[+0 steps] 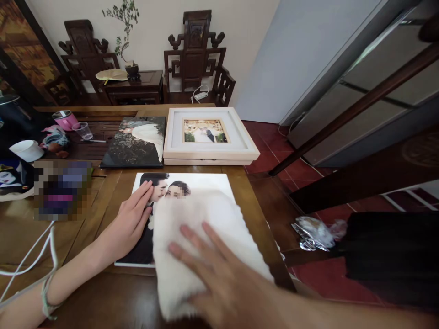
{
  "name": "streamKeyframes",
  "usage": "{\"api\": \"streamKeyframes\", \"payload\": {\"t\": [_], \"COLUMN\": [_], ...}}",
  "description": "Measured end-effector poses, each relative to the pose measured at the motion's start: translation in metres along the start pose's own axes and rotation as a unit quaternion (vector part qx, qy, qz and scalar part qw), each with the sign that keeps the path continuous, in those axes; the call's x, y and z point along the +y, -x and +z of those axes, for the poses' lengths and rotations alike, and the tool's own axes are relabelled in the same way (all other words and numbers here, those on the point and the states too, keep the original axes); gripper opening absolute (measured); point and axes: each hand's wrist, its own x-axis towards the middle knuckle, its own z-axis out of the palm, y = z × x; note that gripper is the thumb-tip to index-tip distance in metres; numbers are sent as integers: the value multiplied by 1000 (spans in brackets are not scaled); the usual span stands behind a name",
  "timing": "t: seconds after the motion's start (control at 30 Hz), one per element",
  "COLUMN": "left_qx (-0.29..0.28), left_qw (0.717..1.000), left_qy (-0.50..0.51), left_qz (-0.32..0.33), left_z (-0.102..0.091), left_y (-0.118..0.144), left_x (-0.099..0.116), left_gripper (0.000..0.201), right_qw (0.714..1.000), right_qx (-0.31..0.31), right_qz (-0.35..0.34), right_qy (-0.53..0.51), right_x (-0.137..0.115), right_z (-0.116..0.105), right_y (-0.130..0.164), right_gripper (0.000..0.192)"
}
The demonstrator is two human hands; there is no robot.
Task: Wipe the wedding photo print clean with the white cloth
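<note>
At center left, a stretch of wooden tabletop [106, 201] borders your left hand [133, 221], which lies flat and unclenched on a couple's photo panel [207, 183] in mid-frame. Your right hand [219, 274], lower center, spreads its fingers over a white cloth [222, 214] covering much of the panel's right part; at right, a narrow wooden strip separates panel from table edge [256, 208].

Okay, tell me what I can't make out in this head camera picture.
Head view: most of the photo panel's lower right part, hidden by the white cloth.
Head view: fine detail of the right hand, lost to blur.
Head view: what the pixelated object is, masked by blocks.
Head view: where the white cable runs, cut off by the left edge.
</note>
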Motion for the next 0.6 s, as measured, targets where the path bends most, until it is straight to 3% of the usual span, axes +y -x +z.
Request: {"api": "streamKeyframes", "payload": {"t": [0.07, 0.13, 0.23, 0.33, 0.47, 0.6], "left_qx": [-3, -4, 2, 9, 9, 4], "left_qw": [1000, 1000, 1000, 1000, 1000, 1000], "left_qy": [-3, -3, -4, -6, -7, -3], "left_qz": [-6, -3, 13, 24, 20, 9], "left_z": [0, 0, 0, 1, 0, -1], "left_y": [0, 0, 0, 1, 1, 1], "left_x": [1, 1, 0, -1, -1, 1], "left_gripper": [51, 51, 51, 50, 50, 50], "right_qw": [999, 999, 995, 984, 984, 984], "right_qx": [29, 18, -63, -131, -118, -101], "right_qz": [-29, -22, 48, 107, 128, 143], "right_qy": [33, 16, -57, -53, -28, -42], "right_x": [-17, -19, 4, 42, 79, 76], "right_z": [4, 0, -15, -27, -30, -30], "right_y": [12, 12, -7, -34, -60, -65], "right_gripper": [24, 23, 20, 30, 28, 28]}}
